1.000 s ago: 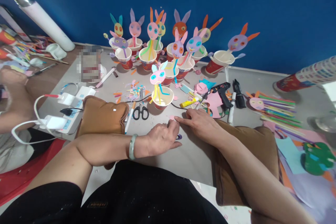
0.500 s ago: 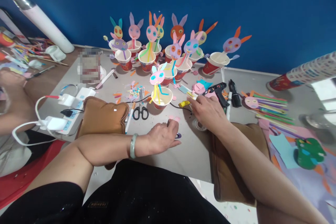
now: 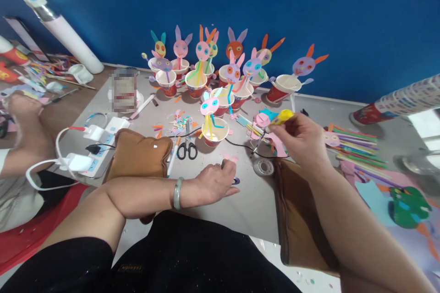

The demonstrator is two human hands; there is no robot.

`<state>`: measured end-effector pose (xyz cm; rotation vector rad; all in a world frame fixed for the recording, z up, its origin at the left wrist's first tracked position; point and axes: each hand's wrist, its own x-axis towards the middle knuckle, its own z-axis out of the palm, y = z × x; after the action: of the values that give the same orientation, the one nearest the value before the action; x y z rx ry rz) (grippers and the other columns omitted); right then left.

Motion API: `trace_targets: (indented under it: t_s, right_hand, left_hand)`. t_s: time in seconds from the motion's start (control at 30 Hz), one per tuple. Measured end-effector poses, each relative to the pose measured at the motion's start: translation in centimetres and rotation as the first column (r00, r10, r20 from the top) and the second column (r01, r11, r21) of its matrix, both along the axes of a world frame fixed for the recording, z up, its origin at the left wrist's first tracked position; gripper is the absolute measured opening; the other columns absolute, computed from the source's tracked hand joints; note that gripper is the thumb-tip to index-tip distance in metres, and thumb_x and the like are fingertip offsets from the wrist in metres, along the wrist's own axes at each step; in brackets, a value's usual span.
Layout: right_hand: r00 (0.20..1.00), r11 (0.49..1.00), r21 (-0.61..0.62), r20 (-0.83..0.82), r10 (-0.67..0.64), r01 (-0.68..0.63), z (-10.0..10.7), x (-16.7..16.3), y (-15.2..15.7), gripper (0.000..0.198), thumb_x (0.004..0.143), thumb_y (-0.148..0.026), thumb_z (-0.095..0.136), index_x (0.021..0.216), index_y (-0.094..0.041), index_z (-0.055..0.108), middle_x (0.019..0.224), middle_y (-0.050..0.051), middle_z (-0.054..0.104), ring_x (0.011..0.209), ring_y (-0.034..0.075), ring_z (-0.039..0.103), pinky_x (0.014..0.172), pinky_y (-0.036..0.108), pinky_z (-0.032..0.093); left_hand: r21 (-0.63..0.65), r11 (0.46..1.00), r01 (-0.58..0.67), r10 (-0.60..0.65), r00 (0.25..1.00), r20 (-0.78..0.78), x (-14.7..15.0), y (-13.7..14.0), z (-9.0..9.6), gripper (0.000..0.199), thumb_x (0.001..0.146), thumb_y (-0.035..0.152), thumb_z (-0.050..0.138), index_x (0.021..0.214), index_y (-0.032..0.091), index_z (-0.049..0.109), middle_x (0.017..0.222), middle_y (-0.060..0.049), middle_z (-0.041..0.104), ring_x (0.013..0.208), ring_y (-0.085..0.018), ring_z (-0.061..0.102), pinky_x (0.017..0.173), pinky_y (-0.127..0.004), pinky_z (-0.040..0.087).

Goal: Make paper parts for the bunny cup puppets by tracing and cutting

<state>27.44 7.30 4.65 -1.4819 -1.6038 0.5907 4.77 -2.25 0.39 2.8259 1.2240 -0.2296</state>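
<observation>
My right hand [image 3: 302, 139] grips a screwdriver [image 3: 282, 117] with a yellow handle, raised over the table. Its thin metal shaft slants down to the left, towards a roll of clear tape [image 3: 264, 167]. On the tabletop rests my left hand [image 3: 215, 182], fingers curled together around a small purple piece [image 3: 235, 181] that is mostly hidden. Pink paper bits [image 3: 231, 159] lie just beyond it. A red-and-white paper cup [image 3: 213, 132] with a pink paper rabbit [image 3: 209, 105] stands farther back, beside black-handled scissors [image 3: 187, 150].
Several rabbit cups stand along the blue wall [image 3: 309, 4]. Brown cushions [image 3: 140, 155] lie under both forearms. A power strip [image 3: 103, 144] is at left, with another person's arm [image 3: 30, 128] beyond. Coloured sticks [image 3: 360, 146], paper sheets and stacked cups [image 3: 409, 94] occupy the right.
My right hand has picked the yellow screwdriver up from the table and moved right with it, turning the shaft downward. My left hand stays in about the same place. The view shifts slightly.
</observation>
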Motion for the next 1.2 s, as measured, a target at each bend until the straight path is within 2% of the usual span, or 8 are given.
trace_targets:
  t_s: [0.1,0.17,0.27,0.37,0.47,0.57,0.83,1.2]
  right_hand:
    - [0.911,0.982,-0.186,-0.4,-0.097,0.023,-0.4,0.1,-0.4,0.036,0.073,-0.049,0.081,0.08,-0.022,0.059,0.066,-0.003,0.058,0.057,0.011,0.047,0.055,0.028,0.037]
    - [0.874,0.965,-0.26,-0.475,-0.1,-0.031,-1.1,-0.1,-0.6,0.04,0.068,-0.053,0.081,0.076,-0.022,0.057,0.062,-0.003,0.056,0.053,0.01,0.045,0.051,0.027,0.035]
    - [0.94,0.949,-0.286,-0.339,0.028,-0.131,-2.0,-0.7,-1.4,0.034,0.07,-0.049,0.079,0.081,-0.022,0.061,0.068,-0.001,0.064,0.056,0.013,0.052,0.053,0.028,0.041]
    - [0.964,0.941,-0.213,-0.087,0.251,-0.264,-2.1,-1.3,-2.5,0.022,0.078,-0.039,0.073,0.091,-0.023,0.065,0.076,0.001,0.07,0.065,0.017,0.058,0.062,0.031,0.047]
    - [0.905,0.921,-0.131,0.176,0.387,-0.368,-2.2,-1.7,-3.4,0.009,0.084,-0.032,0.066,0.088,-0.023,0.065,0.07,0.001,0.067,0.068,0.019,0.058,0.07,0.033,0.045]
    - [0.817,0.889,-0.096,0.361,0.45,-0.448,-2.6,-1.9,-3.6,0.01,0.088,-0.032,0.063,0.088,-0.023,0.066,0.064,0.001,0.065,0.069,0.02,0.056,0.074,0.035,0.042]
    - [0.694,0.795,-0.064,0.449,0.563,-0.603,-3.4,-2.3,-3.4,0.01,0.095,-0.029,0.057,0.096,-0.021,0.063,0.083,0.004,0.075,0.073,0.02,0.064,0.079,0.036,0.039]
    - [0.661,0.771,0.055,0.555,0.505,-0.635,-4.6,-2.7,-3.4,0.009,0.098,-0.027,0.057,0.095,-0.019,0.063,0.081,0.005,0.074,0.071,0.019,0.064,0.077,0.034,0.037]
  left_hand:
    - [-0.012,1.0,0.004,-0.005,1.0,-0.016,-0.1,0.0,0.3,0.082,0.099,0.062,0.05,0.152,0.0,0.04,0.144,-0.029,0.052,0.082,-0.022,0.072,0.065,-0.032,0.055]
    - [-0.006,1.0,0.013,-0.013,1.0,-0.008,-0.2,-0.1,0.3,0.081,0.099,0.062,0.051,0.152,0.001,0.041,0.143,-0.029,0.052,0.084,-0.022,0.072,0.066,-0.032,0.055]
    - [0.019,1.0,0.015,-0.015,1.0,0.004,-0.3,-0.2,0.1,0.082,0.099,0.063,0.05,0.152,0.002,0.04,0.143,-0.03,0.051,0.084,-0.022,0.072,0.066,-0.031,0.055]
    - [0.039,0.999,0.014,-0.013,1.0,-0.027,-0.2,-0.3,-0.3,0.081,0.1,0.064,0.046,0.153,0.003,0.04,0.145,-0.03,0.05,0.083,-0.021,0.071,0.068,-0.032,0.055]
    - [0.056,0.998,0.025,-0.022,0.998,-0.056,-0.1,-0.3,-0.4,0.083,0.1,0.064,0.046,0.153,0.002,0.04,0.144,-0.029,0.051,0.083,-0.021,0.071,0.069,-0.031,0.055]
    - [0.069,0.997,0.028,-0.024,0.998,-0.055,0.0,-0.3,-0.2,0.085,0.098,0.065,0.049,0.153,0.001,0.04,0.14,-0.029,0.053,0.083,-0.02,0.071,0.067,-0.03,0.055]
    - [0.048,0.998,0.027,-0.024,0.998,-0.062,-0.1,-0.2,0.4,0.075,0.099,0.064,0.048,0.146,0.005,0.048,0.135,-0.024,0.057,0.084,-0.019,0.069,0.067,-0.028,0.053]
    - [0.054,0.998,0.021,-0.02,1.0,-0.017,-0.1,-0.3,0.1,0.074,0.097,0.063,0.053,0.143,0.005,0.051,0.136,-0.026,0.055,0.084,-0.021,0.07,0.067,-0.029,0.054]
